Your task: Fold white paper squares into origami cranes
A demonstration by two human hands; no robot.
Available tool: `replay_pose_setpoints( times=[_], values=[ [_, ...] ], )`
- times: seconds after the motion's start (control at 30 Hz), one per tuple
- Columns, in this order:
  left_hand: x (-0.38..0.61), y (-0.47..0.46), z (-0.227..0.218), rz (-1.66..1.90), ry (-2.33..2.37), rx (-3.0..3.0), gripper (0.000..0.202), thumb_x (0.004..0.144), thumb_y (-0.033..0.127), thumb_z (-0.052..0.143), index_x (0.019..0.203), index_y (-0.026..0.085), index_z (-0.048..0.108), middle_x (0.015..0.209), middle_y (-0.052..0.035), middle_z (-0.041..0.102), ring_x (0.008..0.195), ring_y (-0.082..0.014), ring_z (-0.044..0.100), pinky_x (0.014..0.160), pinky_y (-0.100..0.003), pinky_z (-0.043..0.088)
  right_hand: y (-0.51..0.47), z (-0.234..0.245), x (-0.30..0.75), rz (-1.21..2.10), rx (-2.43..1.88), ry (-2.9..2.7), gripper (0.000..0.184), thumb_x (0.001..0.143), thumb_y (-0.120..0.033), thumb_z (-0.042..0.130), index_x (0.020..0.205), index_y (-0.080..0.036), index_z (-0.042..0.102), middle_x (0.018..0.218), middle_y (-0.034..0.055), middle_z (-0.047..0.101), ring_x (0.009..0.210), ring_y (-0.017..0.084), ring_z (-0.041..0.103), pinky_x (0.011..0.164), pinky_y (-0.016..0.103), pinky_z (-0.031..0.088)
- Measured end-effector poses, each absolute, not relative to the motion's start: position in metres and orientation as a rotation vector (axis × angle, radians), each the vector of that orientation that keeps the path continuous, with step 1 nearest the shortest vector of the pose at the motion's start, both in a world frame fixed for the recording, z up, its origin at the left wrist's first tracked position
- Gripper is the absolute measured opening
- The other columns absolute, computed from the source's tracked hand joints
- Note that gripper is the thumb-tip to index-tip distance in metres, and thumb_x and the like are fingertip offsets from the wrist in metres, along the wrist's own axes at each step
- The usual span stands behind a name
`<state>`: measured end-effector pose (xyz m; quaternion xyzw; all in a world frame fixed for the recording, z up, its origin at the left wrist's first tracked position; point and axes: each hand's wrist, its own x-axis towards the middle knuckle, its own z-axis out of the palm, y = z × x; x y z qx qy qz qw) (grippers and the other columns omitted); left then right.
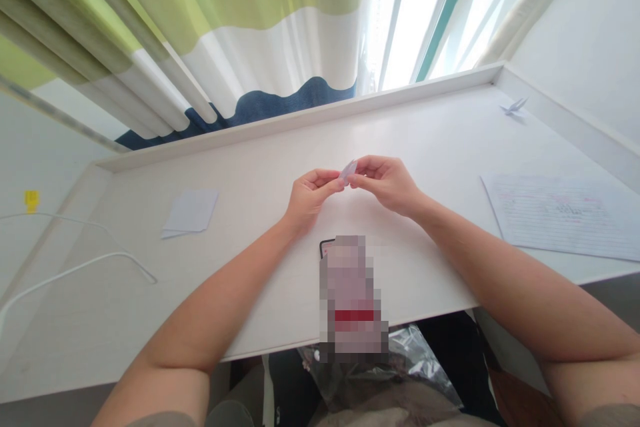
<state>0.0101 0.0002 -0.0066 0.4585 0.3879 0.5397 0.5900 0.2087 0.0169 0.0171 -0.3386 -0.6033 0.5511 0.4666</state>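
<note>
A small folded piece of white paper point(349, 171) is held up between my two hands, above the middle of the white desk. My left hand point(313, 197) pinches its left side between thumb and fingers. On the other side, my right hand point(385, 180) grips it with thumb and forefinger. The fingertips cover part of the paper, so its full shape cannot be made out. Below my hands lies a phone point(350, 293), mostly blurred out by large pixels, near the desk's front edge.
Several white paper squares point(193, 211) lie at the left. A folded paper figure point(515, 107) sits in the far right corner, with lined written sheets point(565, 213) nearer. A white cable point(100, 260) crosses the left side. A raised rim point(310, 110) borders the desk point(260, 153) below the curtain point(225, 27).
</note>
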Motion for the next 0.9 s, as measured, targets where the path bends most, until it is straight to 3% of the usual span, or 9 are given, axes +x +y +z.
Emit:
replay_pose_setpoints(
  times=[0.3,0.47,0.63,0.9],
  values=[
    [0.0141,-0.0059,-0.0057,1.357,1.086,1.395,0.028,0.082,0.041,0.092,0.097,0.021,0.080,0.104,-0.0059,0.082,0.098,-0.0194,0.075,0.088,-0.035,0.060,0.0173,0.0121,0.2062,1.296,-0.862,-1.486,0.039,0.076,-0.058,0.095,0.087,-0.023,0.083,0.090,0.0049,0.082,0.086,0.022,0.074,0.087,0.042,0.061],
    [0.0122,-0.0073,-0.0060,1.388,1.142,1.483,0.023,0.086,0.042,0.089,0.096,0.022,0.083,0.099,-0.0065,0.084,0.092,-0.0203,0.077,0.090,-0.038,0.061,0.0185,0.0101,0.2067,1.281,-0.851,-1.466,0.041,0.074,-0.059,0.096,0.090,-0.023,0.084,0.091,0.0055,0.082,0.087,0.023,0.075,0.088,0.045,0.063],
    [0.0118,-0.0045,-0.0114,1.416,1.103,1.414,0.027,0.085,0.047,0.089,0.096,0.023,0.085,0.099,-0.0062,0.085,0.092,-0.0219,0.079,0.091,-0.040,0.063,0.0194,0.0086,0.2103,1.254,-0.845,-1.589,0.038,0.082,-0.058,0.091,0.100,-0.026,0.084,0.103,0.0063,0.080,0.092,0.022,0.073,0.089,0.045,0.063],
    [0.0129,-0.0064,-0.0089,1.437,1.067,1.477,0.022,0.089,0.046,0.087,0.098,0.026,0.084,0.106,-0.0061,0.083,0.103,-0.0216,0.077,0.089,-0.037,0.062,0.0170,0.0091,0.2106,1.215,-0.807,-1.632,0.029,0.086,-0.054,0.088,0.095,-0.027,0.080,0.107,0.0050,0.081,0.095,0.022,0.072,0.090,0.046,0.064]
  ],
)
